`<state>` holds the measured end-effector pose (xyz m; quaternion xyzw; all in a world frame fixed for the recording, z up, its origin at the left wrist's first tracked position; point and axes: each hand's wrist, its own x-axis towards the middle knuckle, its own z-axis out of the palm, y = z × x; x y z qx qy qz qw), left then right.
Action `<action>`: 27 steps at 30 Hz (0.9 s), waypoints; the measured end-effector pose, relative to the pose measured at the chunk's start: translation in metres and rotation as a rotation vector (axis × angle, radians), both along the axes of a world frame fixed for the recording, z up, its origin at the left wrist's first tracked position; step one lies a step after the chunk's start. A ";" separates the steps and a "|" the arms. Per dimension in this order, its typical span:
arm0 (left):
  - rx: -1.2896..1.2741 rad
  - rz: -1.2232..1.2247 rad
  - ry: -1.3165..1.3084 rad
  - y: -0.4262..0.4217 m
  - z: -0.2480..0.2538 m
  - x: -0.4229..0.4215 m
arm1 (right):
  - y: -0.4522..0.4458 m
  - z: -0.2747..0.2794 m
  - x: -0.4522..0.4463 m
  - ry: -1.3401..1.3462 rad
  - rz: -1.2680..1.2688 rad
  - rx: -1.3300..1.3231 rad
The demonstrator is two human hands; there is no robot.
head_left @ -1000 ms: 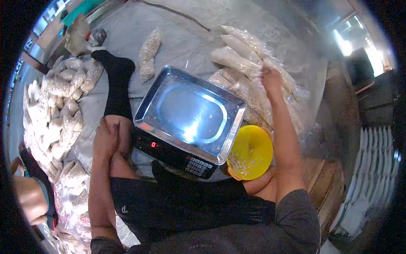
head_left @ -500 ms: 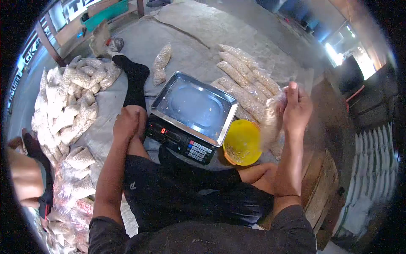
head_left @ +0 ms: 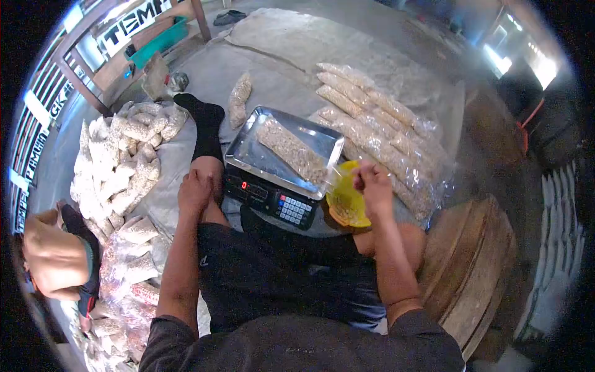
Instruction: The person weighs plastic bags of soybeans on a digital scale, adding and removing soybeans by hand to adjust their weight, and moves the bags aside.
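1. Lowered since the earlier frame, the filled plastic bag (head_left: 290,150) lies slantwise on the digital scale's tray (head_left: 316,137).
2. Blurred by motion, the right hand (head_left: 374,183) hangs over the yellow bowl (head_left: 346,197), fingers curled; I cannot tell whether it grips the bag's near end.
3. Loosely open, the left hand (head_left: 195,191) rests on the left knee (head_left: 209,166), fingertips indistinct.
4. Right fingers partly hide the bowl.
5. Farther off, another person (head_left: 56,254) is partly cut off at left.
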<state>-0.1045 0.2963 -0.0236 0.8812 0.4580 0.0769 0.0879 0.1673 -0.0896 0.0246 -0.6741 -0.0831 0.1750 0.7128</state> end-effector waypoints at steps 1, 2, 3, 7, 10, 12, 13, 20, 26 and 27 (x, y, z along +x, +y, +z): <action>0.002 0.003 0.016 -0.010 0.004 -0.002 | -0.011 0.005 0.005 -0.023 -0.049 0.054; 0.007 0.006 0.030 -0.020 0.009 -0.002 | -0.021 0.007 0.010 -0.047 -0.066 0.062; 0.020 -0.013 0.059 -0.033 0.016 -0.001 | -0.029 0.009 0.016 -0.073 -0.081 0.070; 0.176 -0.167 0.152 -0.093 0.021 -0.004 | -0.046 -0.060 0.052 -0.230 -0.025 -0.267; 0.145 -0.361 0.018 -0.143 0.001 -0.009 | -0.043 -0.124 0.060 -0.577 0.374 -0.780; 0.093 -0.280 -0.298 -0.210 0.005 0.004 | -0.027 -0.118 0.047 -0.522 0.575 -0.905; -0.004 -0.375 -0.335 -0.236 0.013 0.006 | -0.012 -0.106 0.034 -0.501 0.604 -0.946; -1.294 -0.289 -0.361 -0.313 -0.021 0.064 | -0.008 -0.060 0.029 -0.153 0.932 -1.075; -1.631 0.012 -0.334 -0.327 -0.044 0.139 | -0.045 -0.119 0.055 -0.300 0.588 -1.203; -1.615 0.000 -0.357 -0.328 -0.046 0.142 | -0.041 -0.118 0.050 -0.253 0.626 -1.171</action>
